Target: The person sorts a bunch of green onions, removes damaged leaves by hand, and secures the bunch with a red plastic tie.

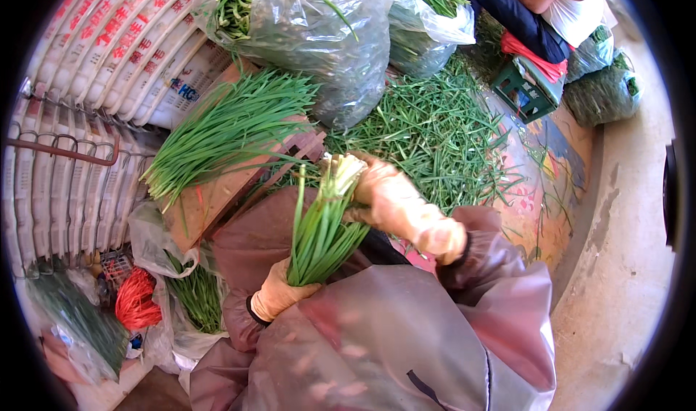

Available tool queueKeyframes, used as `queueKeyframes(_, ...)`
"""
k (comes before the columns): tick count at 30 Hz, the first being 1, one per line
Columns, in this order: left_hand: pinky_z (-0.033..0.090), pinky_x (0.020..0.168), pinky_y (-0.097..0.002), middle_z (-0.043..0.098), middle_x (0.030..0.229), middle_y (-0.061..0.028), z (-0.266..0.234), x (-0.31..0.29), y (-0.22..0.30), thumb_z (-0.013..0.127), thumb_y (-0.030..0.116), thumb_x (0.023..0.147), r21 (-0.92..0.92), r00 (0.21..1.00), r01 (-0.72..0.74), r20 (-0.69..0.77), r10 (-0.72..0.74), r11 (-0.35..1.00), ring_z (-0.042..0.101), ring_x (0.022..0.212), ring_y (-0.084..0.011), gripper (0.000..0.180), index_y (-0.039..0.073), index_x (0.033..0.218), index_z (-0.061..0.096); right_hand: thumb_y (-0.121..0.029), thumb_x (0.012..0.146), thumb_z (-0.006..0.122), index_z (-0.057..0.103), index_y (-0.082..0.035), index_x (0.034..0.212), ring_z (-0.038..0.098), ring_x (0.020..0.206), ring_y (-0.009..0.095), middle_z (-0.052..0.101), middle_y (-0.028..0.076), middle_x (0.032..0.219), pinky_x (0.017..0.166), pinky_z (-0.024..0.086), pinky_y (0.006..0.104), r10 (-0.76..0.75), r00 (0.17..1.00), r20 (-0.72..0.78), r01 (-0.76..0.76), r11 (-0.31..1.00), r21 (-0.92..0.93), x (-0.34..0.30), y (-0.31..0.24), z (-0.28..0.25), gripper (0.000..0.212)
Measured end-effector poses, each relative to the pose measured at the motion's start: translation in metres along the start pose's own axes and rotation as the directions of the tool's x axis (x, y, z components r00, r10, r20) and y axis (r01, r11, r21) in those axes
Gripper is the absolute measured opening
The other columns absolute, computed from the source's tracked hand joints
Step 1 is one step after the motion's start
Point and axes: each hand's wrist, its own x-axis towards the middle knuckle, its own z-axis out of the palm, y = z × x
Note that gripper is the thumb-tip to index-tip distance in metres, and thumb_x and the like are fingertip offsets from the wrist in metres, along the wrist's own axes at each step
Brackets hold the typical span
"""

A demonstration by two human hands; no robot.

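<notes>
A bunch of garlic chives stands tilted over my lap, pale stem ends up, green leaves down. My left hand, in a light orange glove, is closed around its leafy lower part. At the pale stem ends, my right hand, gloved alike and somewhat blurred, has its fingers curled against the right side of the bunch. Part of those fingers is hidden behind the stems. A larger pile of garlic chives lies on a wooden board just beyond, to the left.
Loose green trimmings cover the floor ahead. Clear plastic bags of greens stand beyond. White ribbed baskets line the left, near red plastic string and bagged chives. A person sits by a green crate.
</notes>
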Motion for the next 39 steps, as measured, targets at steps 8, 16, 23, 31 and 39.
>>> queueKeyframes(8,0.047,0.087,-0.0261,0.066,0.109,-0.0037,-0.003,0.003,-0.025,0.074,0.007,0.075,0.141,0.993,-0.117,0.016,0.116,0.983,0.058,0.096,-0.0095,0.046,0.001,0.118,0.058,-0.020,0.061,0.076,0.070,-0.005,0.090,0.058,0.098,0.036,0.060,0.017,0.114,0.084,0.049,0.0414,0.123,0.991,0.050,-0.117,0.986,-0.118,-0.008,0.010,0.029,0.034)
queueKeyframes(16,0.049,0.083,-0.0277,0.067,0.104,-0.0053,0.006,0.012,-0.032,0.070,0.009,0.076,0.102,0.990,-0.139,0.040,0.135,0.985,0.061,0.092,-0.0130,0.040,0.002,0.115,0.059,-0.010,0.060,0.074,0.065,-0.009,0.111,0.059,0.098,0.031,0.063,0.012,0.110,0.084,0.048,0.0392,0.025,0.994,-0.107,-0.061,0.934,-0.351,-0.015,0.023,-0.008,0.052)
queueKeyframes(23,0.049,0.080,-0.0259,0.066,0.094,-0.0037,0.007,0.000,-0.006,0.066,0.001,0.075,0.103,0.983,-0.130,-0.116,0.142,0.986,0.062,0.087,-0.0129,0.047,0.004,0.121,0.056,-0.021,0.075,0.073,0.066,-0.004,0.098,0.065,0.084,0.029,0.068,0.015,0.095,0.073,0.052,0.0379,0.587,0.663,-0.464,-0.726,0.354,-0.589,-0.098,0.136,-0.106,0.029)
queueKeyframes(31,0.049,0.085,-0.0350,0.066,0.102,-0.0169,0.002,0.013,-0.003,0.062,0.007,0.073,0.434,0.938,-0.020,-0.304,0.167,0.901,0.064,0.099,-0.0307,0.063,0.010,0.134,0.048,-0.023,0.094,0.057,0.064,0.003,0.091,0.062,0.054,0.015,0.066,0.011,0.066,0.052,0.050,0.0279,0.670,0.674,0.311,-0.646,0.331,0.688,0.010,-0.047,0.015,0.027)
queueKeyframes(39,0.049,0.071,-0.0241,0.065,0.095,-0.0034,0.007,0.010,-0.002,0.063,-0.003,0.072,0.109,0.966,-0.092,-0.230,0.116,0.990,0.059,0.079,-0.0103,0.057,0.002,0.128,0.052,-0.023,0.097,0.050,0.062,0.004,0.093,0.065,0.057,0.017,0.067,0.013,0.070,0.051,0.052,0.0264,0.625,0.692,0.361,-0.685,0.413,0.600,-0.004,-0.008,-0.001,0.029)
